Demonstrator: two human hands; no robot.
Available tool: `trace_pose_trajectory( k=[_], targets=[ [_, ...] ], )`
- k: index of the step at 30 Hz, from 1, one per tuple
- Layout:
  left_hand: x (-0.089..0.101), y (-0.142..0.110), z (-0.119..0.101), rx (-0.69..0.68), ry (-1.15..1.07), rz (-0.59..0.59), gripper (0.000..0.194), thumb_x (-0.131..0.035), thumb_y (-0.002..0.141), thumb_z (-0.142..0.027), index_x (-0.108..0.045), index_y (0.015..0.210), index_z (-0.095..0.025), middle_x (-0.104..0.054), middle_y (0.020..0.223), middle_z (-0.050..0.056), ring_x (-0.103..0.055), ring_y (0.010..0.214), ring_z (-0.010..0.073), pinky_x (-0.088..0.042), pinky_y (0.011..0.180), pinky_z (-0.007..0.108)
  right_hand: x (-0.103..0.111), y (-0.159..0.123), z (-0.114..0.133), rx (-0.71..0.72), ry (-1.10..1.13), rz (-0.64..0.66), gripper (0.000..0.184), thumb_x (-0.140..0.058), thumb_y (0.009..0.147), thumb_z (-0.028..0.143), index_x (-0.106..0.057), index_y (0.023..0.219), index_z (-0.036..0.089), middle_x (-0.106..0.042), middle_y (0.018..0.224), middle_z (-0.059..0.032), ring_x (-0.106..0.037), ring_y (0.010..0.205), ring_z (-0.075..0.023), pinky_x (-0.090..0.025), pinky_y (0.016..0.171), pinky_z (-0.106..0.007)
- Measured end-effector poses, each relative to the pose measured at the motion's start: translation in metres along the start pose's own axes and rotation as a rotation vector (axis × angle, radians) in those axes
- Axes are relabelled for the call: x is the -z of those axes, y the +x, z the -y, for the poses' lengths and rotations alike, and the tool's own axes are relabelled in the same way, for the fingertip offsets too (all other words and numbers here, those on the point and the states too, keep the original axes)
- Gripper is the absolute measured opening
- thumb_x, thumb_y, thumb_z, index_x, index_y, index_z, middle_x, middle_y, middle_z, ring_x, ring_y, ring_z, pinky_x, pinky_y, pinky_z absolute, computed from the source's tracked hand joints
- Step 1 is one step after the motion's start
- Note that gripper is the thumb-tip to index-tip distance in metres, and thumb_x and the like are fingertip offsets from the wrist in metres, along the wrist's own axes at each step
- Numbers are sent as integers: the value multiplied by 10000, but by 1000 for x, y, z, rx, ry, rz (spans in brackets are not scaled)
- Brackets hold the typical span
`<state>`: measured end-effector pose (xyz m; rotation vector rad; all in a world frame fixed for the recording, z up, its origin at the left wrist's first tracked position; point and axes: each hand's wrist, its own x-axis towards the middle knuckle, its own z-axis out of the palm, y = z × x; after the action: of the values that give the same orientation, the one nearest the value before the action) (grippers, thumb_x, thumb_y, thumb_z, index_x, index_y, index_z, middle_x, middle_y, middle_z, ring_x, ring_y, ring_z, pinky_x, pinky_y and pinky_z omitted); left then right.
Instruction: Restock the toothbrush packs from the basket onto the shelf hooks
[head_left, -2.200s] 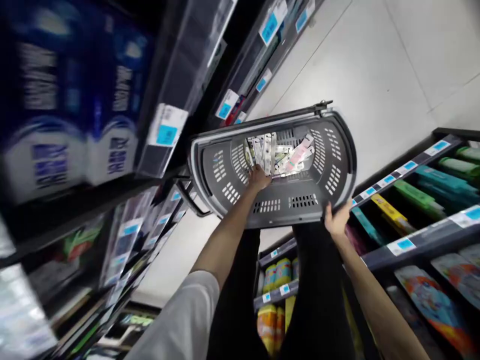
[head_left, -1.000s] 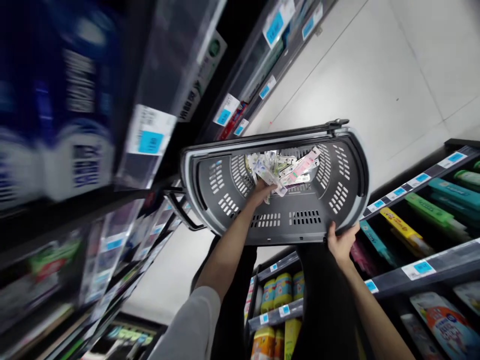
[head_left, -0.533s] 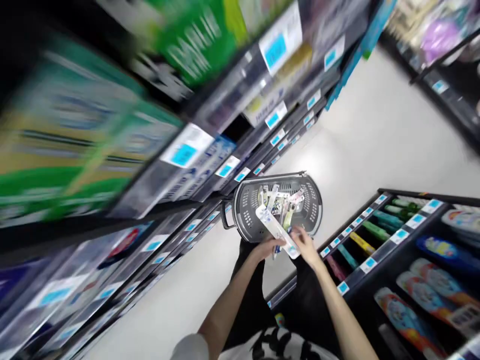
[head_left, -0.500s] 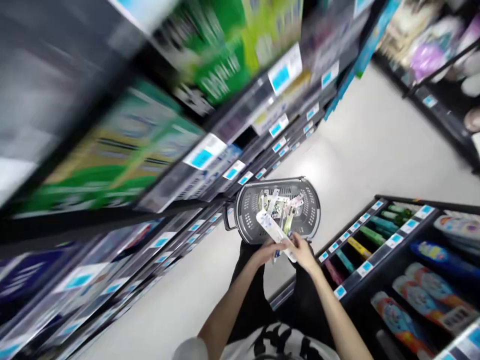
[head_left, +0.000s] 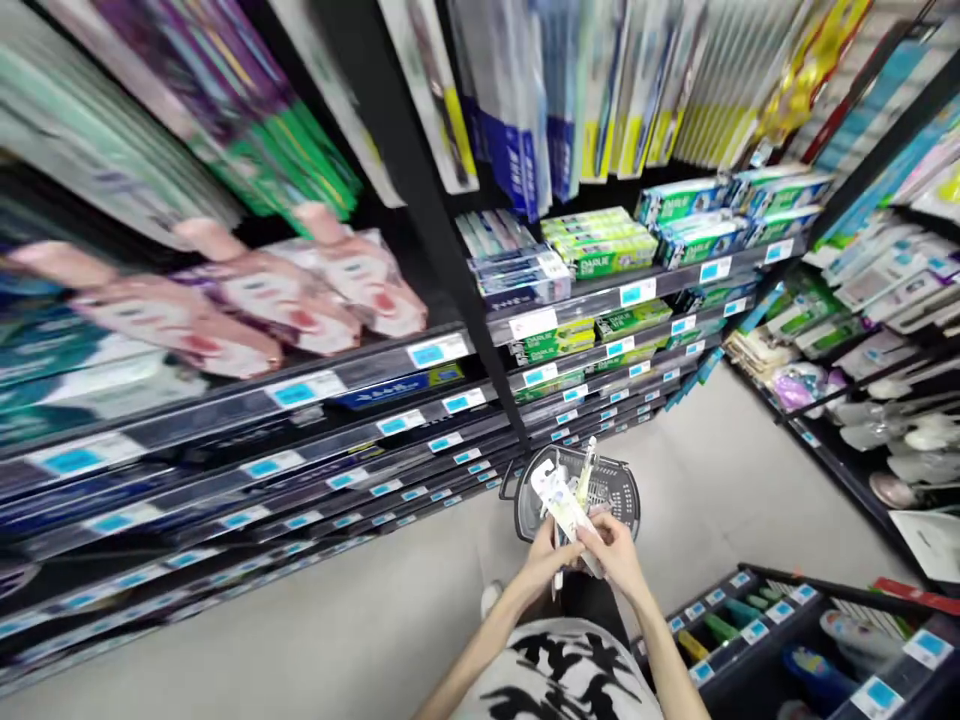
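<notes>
Low in the middle of the head view, my left hand (head_left: 545,561) and my right hand (head_left: 618,547) are both closed round a bundle of flat carded packs (head_left: 564,497) that stick up between them. Just beyond the hands a grey perforated shopping basket (head_left: 619,489) rests on the pale floor. What else lies in the basket is hidden by the packs and hands.
Tall black shelving (head_left: 442,352) on the left holds boxed toothpaste (head_left: 606,243), pink pouches (head_left: 300,290) and hanging carded goods, with blue price tags along each edge. A lower shelf unit (head_left: 757,625) stands at the right. The pale floor aisle (head_left: 720,480) runs ahead.
The view has swung up from the basket to the shelves. My left hand lifted packs out of the basket, my right hand left its rim, and both now grip the bundle.
</notes>
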<state>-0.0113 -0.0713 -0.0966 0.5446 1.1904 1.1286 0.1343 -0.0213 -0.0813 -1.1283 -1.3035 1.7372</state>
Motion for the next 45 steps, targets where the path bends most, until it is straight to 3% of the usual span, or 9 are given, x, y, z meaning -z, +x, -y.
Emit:
trace_pose_trajectory(
  k=[3,7,15,20,23,26,33,39,45],
  targets=[
    [22,-32,-21,-43,-39,63,686,-896,619,-442,-573,1137,-128,-635,824,26,-515,573,98,-438,545,245,-29,-26,33,12,-47,82,320,-808,790,454,-635,781,184,-697,815,-40,-685,738,-208,-545,724,-315],
    [76,-80,-47,-114,-88,108,836,-945,578,-342,-539,1286,-160,-665,1038,71,-587,727,131,-465,599,233,-91,-67,56,-13,-7,91,340,-879,704,406,-634,786,185,-705,797,-35,-668,718,-199,-528,665,-290],
    [183,-185,-60,-126,-246,47,484,-823,731,-448,-618,1048,-146,-688,843,57,-608,610,131,-416,569,239,-222,-110,47,18,168,-144,362,-831,728,440,-690,973,213,-677,807,-12,-581,636,-163,-477,560,-264],
    [206,-225,-52,-77,-345,73,599,-792,649,-581,-700,983,-92,-524,483,-4,-449,446,116,-280,455,239,-268,-118,53,-2,182,38,322,-820,754,383,-714,1010,220,-728,1017,-45,-658,899,-218,-522,786,-304],
    [209,-238,-46,-48,-347,4,594,-822,661,-455,-700,1140,-124,-634,607,26,-540,531,146,-374,516,251,-293,-120,52,-3,203,143,338,-825,755,401,-707,1019,225,-728,1036,-54,-666,924,-234,-528,829,-339],
    [212,-248,-40,-16,-311,-43,629,-844,668,-322,-672,1261,-200,-717,836,56,-587,621,151,-419,553,252,-318,-123,44,31,178,98,309,-847,735,391,-681,927,214,-718,935,-32,-653,856,-202,-528,800,-315],
    [241,-257,-25,-43,-552,-14,637,-683,832,-613,-622,1287,-172,-643,794,54,-541,550,130,-425,452,239,-332,-134,44,-53,280,-74,373,-832,722,391,-651,1003,225,-729,1038,-49,-686,804,-214,-558,682,-333],
    [256,-258,-42,-183,-723,44,519,-656,896,-489,-630,1323,-197,-573,969,56,-478,696,105,-412,534,213,-317,-141,57,-78,369,-207,375,-823,706,358,-650,1013,232,-729,985,-26,-673,713,-183,-566,620,-314],
    [249,-256,-56,-225,-851,92,507,-618,928,-460,-643,1326,-147,-504,904,45,-395,673,102,-394,563,225,-321,-145,53,-145,331,-108,400,-825,712,366,-639,1041,234,-731,1000,-39,-685,693,-210,-548,583,-330]
  ],
)
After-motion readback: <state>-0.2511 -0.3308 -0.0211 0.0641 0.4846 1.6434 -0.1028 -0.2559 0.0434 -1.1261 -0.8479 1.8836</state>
